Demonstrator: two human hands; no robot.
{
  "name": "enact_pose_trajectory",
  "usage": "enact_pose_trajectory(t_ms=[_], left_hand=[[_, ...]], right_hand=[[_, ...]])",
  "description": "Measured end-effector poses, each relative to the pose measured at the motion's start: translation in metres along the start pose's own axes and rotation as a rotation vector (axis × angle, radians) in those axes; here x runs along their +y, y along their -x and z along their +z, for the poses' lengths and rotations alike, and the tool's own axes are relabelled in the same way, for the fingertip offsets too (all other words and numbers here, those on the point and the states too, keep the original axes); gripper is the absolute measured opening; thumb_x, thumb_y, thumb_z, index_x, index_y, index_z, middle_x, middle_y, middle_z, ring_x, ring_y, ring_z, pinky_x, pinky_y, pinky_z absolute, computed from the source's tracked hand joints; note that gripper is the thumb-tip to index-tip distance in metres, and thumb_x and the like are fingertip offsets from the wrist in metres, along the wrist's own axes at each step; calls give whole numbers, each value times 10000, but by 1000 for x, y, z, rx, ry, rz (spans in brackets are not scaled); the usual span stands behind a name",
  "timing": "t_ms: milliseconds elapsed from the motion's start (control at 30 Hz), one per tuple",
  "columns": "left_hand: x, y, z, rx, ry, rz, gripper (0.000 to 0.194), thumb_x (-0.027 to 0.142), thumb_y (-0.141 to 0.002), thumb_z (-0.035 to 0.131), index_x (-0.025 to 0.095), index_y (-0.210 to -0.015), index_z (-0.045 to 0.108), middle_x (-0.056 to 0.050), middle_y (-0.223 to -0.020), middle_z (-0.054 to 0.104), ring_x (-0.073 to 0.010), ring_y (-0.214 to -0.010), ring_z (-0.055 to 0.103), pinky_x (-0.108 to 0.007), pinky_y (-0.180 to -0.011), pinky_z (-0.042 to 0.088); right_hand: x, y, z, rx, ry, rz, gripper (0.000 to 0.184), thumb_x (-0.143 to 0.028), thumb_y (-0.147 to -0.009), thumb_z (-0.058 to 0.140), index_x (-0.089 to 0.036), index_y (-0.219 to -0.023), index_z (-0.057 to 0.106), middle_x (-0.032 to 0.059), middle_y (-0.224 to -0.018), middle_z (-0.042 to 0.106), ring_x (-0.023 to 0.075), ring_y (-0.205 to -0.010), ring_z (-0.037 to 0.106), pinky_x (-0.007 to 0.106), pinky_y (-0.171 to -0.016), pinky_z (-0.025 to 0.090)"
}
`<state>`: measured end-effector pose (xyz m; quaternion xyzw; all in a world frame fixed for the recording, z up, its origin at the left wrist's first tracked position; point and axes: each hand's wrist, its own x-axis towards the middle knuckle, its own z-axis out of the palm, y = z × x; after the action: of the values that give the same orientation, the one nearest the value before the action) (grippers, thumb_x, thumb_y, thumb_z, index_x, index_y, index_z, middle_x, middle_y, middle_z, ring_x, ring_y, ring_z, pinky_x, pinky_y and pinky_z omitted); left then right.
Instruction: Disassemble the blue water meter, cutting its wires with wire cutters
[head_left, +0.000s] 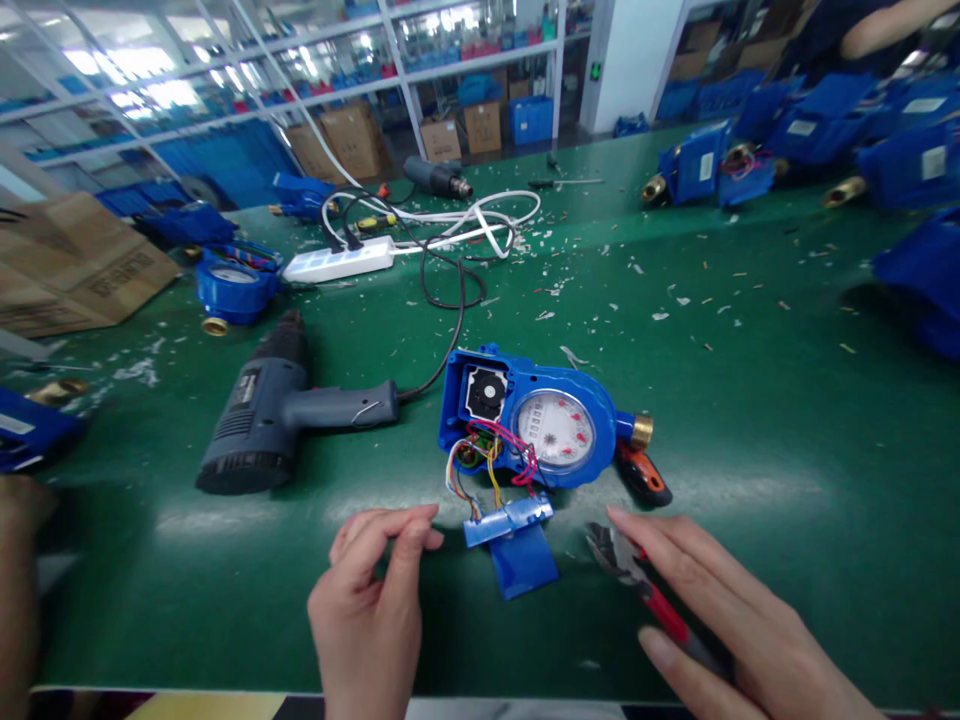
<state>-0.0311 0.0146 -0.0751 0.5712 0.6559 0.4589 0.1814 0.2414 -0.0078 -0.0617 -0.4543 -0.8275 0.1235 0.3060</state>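
An opened blue water meter (536, 415) with a white dial lies on the green table (750, 450), coloured wires running from it to a loose blue cover piece (514, 545) in front. My left hand (371, 605) hovers just left of that cover, fingers curled with thumb and forefinger pinched, nothing visible in them. My right hand (739, 625) lies over red-handled pliers (637, 585), fingers extended along the tool, its jaws pointing at the cover.
A grey heat gun (281, 405) lies left of the meter, its cable leading to a white power strip (337, 262). An orange-handled tool (643, 475) lies beside the meter's brass fitting. More blue meters, cardboard boxes and scraps surround; another person's arm shows at upper right.
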Motion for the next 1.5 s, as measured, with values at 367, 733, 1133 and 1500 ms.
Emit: enact_pose_trajectory(t_ms=[367,733,1133,1500], left_hand=[[9,11,24,-253,183,-70,71,209,-761,736,226,-796,677,-28,-907,794,-198,-862,757,-267,-764,609],[6,33,33,38,254,138,249,48,-790,705,249,-934,674,5,-1002,803,-177,-981,752,-295,-962,565],[11,42,46,232,243,120,296,39,-715,776,219,-946,728,40,-953,812,-89,-792,768,-117,-860,558],[9,41,42,205,234,125,260,60,-721,775,219,-920,720,26,-956,813,-111,-815,773,-115,-829,564]], right_hand=[[-14,-3,-1,-79,4,50,553,-125,-838,455,-219,-1377,531,84,-1198,672,222,-1076,667,269,-793,611],[-24,-7,25,67,195,30,451,-109,-806,409,-136,-1219,590,83,-1065,690,224,-974,651,345,-854,576],[-32,-12,22,6,315,7,491,-138,-781,445,-91,-1246,594,127,-966,681,271,-806,634,396,-608,591],[-27,-22,16,-67,281,-21,457,-107,-793,443,-111,-1232,570,97,-944,681,259,-768,655,377,-533,581]])
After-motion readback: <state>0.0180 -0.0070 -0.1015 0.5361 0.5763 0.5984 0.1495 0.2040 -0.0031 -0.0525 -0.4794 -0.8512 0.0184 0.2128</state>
